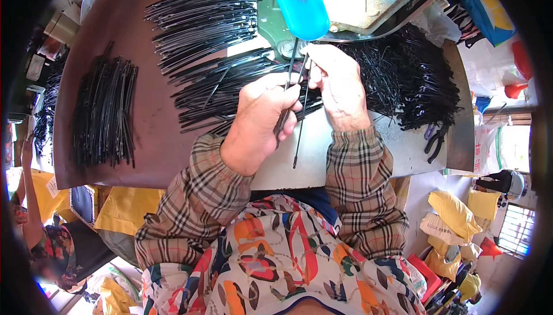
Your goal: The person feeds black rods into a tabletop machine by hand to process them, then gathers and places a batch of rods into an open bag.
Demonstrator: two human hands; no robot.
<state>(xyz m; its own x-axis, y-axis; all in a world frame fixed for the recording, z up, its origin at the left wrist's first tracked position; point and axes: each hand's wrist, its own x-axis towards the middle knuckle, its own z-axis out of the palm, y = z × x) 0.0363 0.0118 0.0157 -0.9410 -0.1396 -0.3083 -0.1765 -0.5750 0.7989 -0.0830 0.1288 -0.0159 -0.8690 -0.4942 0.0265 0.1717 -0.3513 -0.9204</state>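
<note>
My left hand (262, 116) is closed around a few thin black rods (284, 118), which stand up between its fingers. My right hand (337, 82) pinches the upper end of a slim black rod (300, 133) that hangs slanting down beside the left hand, a small knob at its lower tip. Both hands are close together, just below the rounded blue cover (296, 4) of a green machine (273, 18). A loose pile of black rods (213, 93) lies partly behind my left wrist. What the fingertips do at the rod's end is too small to tell.
Another row of rods (201, 21) lies at the far left, and a bundle (106, 113) nearer the left edge of the brown sheet (155, 159). Rightward sits a tangled heap of short black pieces (403, 73), with pliers (436, 142) near it. At far left sits another person (46, 234).
</note>
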